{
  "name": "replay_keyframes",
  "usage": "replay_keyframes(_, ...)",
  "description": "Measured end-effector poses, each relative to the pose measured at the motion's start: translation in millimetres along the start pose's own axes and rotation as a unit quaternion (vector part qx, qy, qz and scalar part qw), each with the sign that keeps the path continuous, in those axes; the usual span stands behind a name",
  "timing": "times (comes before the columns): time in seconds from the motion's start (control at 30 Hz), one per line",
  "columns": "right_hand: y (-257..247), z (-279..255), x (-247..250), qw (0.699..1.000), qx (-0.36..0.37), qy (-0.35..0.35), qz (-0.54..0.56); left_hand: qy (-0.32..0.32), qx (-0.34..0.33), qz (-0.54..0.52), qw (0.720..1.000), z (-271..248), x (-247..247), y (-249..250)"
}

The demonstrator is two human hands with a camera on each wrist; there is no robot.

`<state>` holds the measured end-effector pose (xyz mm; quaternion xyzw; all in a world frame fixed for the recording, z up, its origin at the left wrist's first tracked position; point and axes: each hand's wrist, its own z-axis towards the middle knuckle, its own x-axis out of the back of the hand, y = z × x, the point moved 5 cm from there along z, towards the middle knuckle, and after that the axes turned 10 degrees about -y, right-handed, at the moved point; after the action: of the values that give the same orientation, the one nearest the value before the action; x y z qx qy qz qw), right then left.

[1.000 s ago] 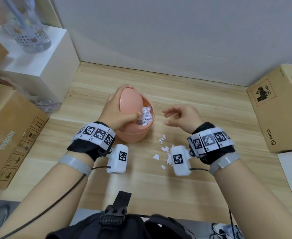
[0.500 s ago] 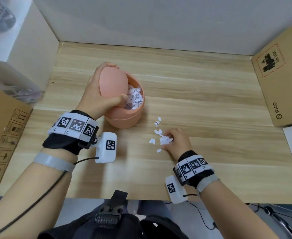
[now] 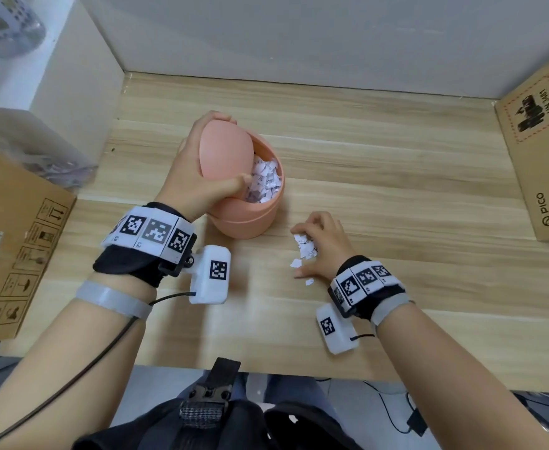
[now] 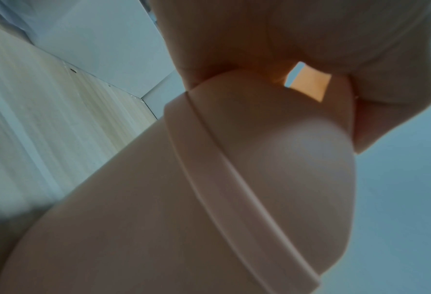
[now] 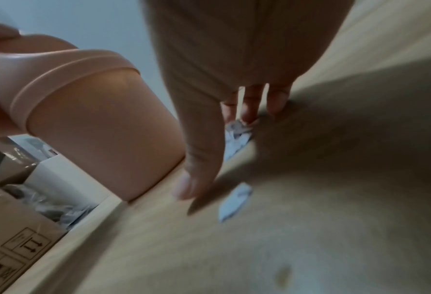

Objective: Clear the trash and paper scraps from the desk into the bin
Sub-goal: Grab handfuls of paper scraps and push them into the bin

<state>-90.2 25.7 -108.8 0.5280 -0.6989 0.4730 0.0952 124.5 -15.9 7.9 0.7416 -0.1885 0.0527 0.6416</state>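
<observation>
A pink bin (image 3: 250, 219) stands mid-desk, holding several white paper scraps. My left hand (image 3: 234, 151) grips its swing lid (image 3: 221, 164) and keeps it tilted open; the left wrist view shows only the bin (image 4: 159, 218) and fingers (image 4: 335, 39) on top. Right of the bin, my right hand (image 3: 302, 251) rests on the desk with fingers curled over a small heap of paper scraps (image 3: 307, 246), thumb spread flat. Two loose scraps (image 3: 295, 263) lie by the thumb. In the right wrist view the fingertips (image 5: 249, 111) touch the heap (image 5: 237, 137), with one scrap (image 5: 235, 201) apart.
A PICO cardboard box (image 3: 539, 151) fills the right side of the desk. Another cardboard box (image 3: 16, 254) and a white box (image 3: 71, 76) stand on the left. The wall closes the back. Bare wood lies between the bin and the right box.
My right hand dropped from beside the bin's mouth to the desk and now rakes the scattered scraps into a heap under its fingers. My left hand still holds the lid open.
</observation>
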Motion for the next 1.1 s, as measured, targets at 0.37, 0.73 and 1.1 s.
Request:
replay_keyframes(0.37,3,-4,-6,0.995,-0.007,0.064,0.074,0.004,-0.002,-0.002,1.000,1,0,-2)
replay_keyframes(0.73,-16,-11,42,0.975,-0.064,0.102,0.187,-0.002,-0.002,-0.015,1.000,1,0,0)
replay_keyframes(1.1,-134,12,113,0.993,0.028,0.106,0.052,-0.016,0.012,-0.004,1.000,1,-1,1)
